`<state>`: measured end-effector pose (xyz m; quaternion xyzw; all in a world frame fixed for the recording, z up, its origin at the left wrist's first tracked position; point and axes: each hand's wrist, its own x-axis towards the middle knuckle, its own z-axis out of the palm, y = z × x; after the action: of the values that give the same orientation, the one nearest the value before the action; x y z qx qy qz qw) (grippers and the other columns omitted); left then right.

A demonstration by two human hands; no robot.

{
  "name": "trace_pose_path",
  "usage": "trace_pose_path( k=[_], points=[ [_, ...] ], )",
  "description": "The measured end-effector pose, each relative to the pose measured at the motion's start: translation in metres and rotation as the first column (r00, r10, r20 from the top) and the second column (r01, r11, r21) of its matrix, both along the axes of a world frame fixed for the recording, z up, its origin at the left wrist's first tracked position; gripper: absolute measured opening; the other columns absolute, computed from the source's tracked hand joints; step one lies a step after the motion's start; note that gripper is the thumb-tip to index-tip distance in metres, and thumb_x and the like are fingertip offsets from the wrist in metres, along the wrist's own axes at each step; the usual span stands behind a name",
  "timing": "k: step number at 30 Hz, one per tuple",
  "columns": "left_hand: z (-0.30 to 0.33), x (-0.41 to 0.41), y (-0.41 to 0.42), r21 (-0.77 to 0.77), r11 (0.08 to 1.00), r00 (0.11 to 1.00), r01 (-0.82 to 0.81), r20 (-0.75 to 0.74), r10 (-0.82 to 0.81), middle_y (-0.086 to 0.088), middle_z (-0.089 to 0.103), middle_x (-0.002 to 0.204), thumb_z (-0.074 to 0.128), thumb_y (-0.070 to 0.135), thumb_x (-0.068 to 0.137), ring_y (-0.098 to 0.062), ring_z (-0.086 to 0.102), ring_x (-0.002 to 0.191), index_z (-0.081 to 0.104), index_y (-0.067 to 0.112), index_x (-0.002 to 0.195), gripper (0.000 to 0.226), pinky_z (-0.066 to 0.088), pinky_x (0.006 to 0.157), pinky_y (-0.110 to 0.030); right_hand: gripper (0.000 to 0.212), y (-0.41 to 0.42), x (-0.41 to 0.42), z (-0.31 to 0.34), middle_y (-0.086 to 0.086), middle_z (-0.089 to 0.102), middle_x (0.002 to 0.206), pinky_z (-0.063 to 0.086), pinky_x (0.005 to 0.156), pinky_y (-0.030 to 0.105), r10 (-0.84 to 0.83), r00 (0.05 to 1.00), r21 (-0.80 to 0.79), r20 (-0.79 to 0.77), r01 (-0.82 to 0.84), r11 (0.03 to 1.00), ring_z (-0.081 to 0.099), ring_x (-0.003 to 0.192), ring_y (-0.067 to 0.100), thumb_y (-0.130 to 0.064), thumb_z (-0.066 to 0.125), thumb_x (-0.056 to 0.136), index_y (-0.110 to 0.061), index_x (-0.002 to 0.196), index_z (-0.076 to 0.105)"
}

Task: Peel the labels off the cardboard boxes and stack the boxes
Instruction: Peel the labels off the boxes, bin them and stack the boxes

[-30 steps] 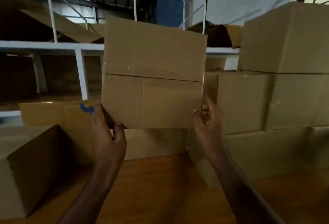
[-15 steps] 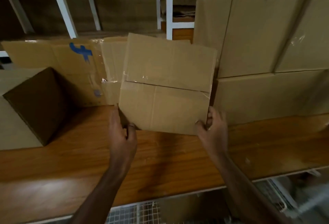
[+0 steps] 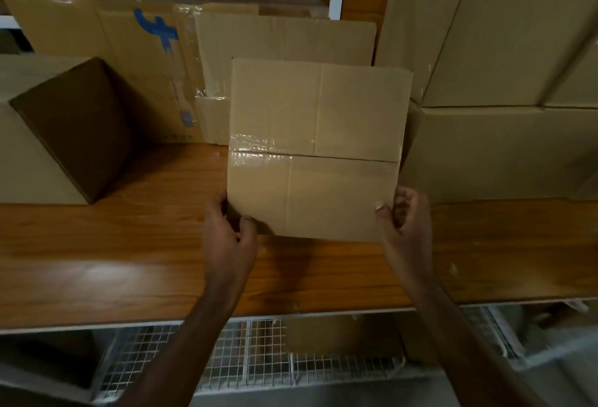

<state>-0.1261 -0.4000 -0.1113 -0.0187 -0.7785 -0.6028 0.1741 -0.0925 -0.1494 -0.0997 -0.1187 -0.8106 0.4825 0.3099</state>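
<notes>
Both hands pinch the bottom edge of 1 flattened cardboard box [image 3: 315,151], holding it upright above the wooden table [image 3: 97,261]. The left hand [image 3: 228,238] closes on the lower left corner, thumb on the near face and fingers behind; the right hand [image 3: 406,228] closes on the lower right corner the same way. Everything else of the box rises above the grip, unsupported.

Up and left of the left hand's grip, clear tape [image 3: 250,151] crosses the seam between the panels. No paper label shows on this face; the far face is hidden, so I cannot tell whether one remains there.

Beyond the top edge, flattened boxes [image 3: 284,37] lean against the shelving, 1 with a blue mark [image 3: 158,29]. To the right of the right hand's grip stand stacked boxes [image 3: 501,147]; far left of the left hand sits a dark-sided box [image 3: 74,128].

Risks, as I judge them: with only 2 low corner pinches, the tall sheet could tip forward or fold at the taped seam. Its right edge sits just beside the stack, so a sideways swing could catch there. Stacking it without checking the hidden face could leave a label on.
</notes>
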Motion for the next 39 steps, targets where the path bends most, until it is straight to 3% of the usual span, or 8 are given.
trace_pose_path(
  k=[4,8,16,20,25,29,32,39],
  points=[
    [-0.002,0.003,-0.003,-0.108,0.994,0.998,-0.015,0.063,0.022,0.008,0.059,0.116,0.062,0.009,0.091,0.005,0.059,0.096,0.042,0.015,0.137,0.051,0.052,0.066,-0.015,0.029,-0.002,0.000,-0.008,0.005,0.051,0.112,0.046,0.062,0.013,-0.012,1.000,-0.010,-0.004,0.012,1.000,0.054,0.088,0.009,-0.031,0.061,0.094,-0.022,0.117,0.045],
    [-0.011,0.005,0.000,-0.243,0.970,0.986,0.025,0.165,0.016,0.006,0.055,0.111,0.062,0.011,0.090,-0.004,0.056,0.093,0.045,0.017,0.131,0.045,0.045,0.067,-0.019,0.035,0.003,0.000,-0.024,0.004,0.048,0.111,0.044,0.081,0.033,-0.042,0.996,0.024,0.081,0.040,0.999,0.047,0.101,0.018,-0.030,0.060,0.094,-0.010,0.122,0.052],
    [-0.034,0.008,0.009,-0.307,0.947,0.949,0.099,0.315,0.003,0.003,0.058,0.105,0.058,0.010,0.095,-0.003,0.054,0.082,0.048,0.012,0.128,0.034,0.043,0.061,-0.021,0.020,0.010,0.007,-0.050,0.001,0.046,0.101,0.046,0.076,0.038,-0.023,0.986,0.076,0.166,0.011,0.997,0.048,0.096,0.022,-0.015,0.067,0.089,-0.010,0.103,0.053],
    [-0.038,0.011,0.008,-0.275,0.955,0.951,0.112,0.307,-0.023,0.005,0.059,0.105,0.056,0.008,0.095,-0.010,0.058,0.091,0.051,0.014,0.126,0.032,0.045,0.067,-0.025,0.019,0.015,0.009,-0.052,-0.015,0.042,0.093,0.049,0.076,0.046,0.004,0.993,0.105,0.120,-0.017,0.994,0.049,0.094,0.024,-0.011,0.066,0.088,-0.016,0.096,0.050],
    [-0.036,0.011,0.006,-0.228,0.970,0.968,0.086,0.250,-0.027,0.009,0.062,0.108,0.056,0.009,0.094,-0.012,0.060,0.102,0.053,0.021,0.125,0.033,0.055,0.084,-0.041,0.025,0.018,0.012,-0.059,-0.002,0.049,0.100,0.051,0.079,0.052,0.034,0.992,0.068,0.124,-0.042,0.997,0.051,0.097,0.021,-0.014,0.067,0.087,-0.016,0.106,0.052],
    [-0.035,0.012,0.001,-0.169,0.985,0.973,0.028,0.230,0.012,0.005,0.061,0.123,0.055,0.009,0.095,-0.013,0.056,0.116,0.049,0.018,0.135,0.042,0.053,0.094,-0.041,0.041,0.015,0.017,-0.061,-0.002,0.055,0.111,0.052,0.086,0.049,0.084,0.982,-0.034,0.168,-0.079,0.996,0.055,0.106,0.020,-0.035,0.062,0.083,-0.024,0.121,0.048],
    [-0.037,0.013,-0.002,-0.145,0.989,0.976,-0.036,0.206,0.066,0.004,0.061,0.124,0.054,0.009,0.095,-0.013,0.058,0.115,0.050,0.019,0.135,0.041,0.054,0.093,-0.044,0.044,0.015,0.017,-0.062,-0.006,0.057,0.111,0.053,0.087,0.042,0.120,0.974,-0.086,0.194,-0.105,0.991,0.057,0.107,0.015,-0.018,0.067,0.087,-0.019,0.125,0.045],
    [-0.024,0.017,0.006,0.021,0.999,0.992,-0.025,0.125,0.022,0.004,0.061,0.118,0.048,0.034,0.100,-0.014,0.057,0.108,0.057,0.030,0.126,0.027,0.053,0.089,-0.044,0.028,0.012,0.016,-0.041,-0.010,0.058,0.096,0.045,0.058,0.014,0.149,0.967,-0.116,0.205,-0.127,0.985,0.062,0.085,0.006,-0.005,0.056,0.094,-0.014,0.119,0.047]
  ],
)
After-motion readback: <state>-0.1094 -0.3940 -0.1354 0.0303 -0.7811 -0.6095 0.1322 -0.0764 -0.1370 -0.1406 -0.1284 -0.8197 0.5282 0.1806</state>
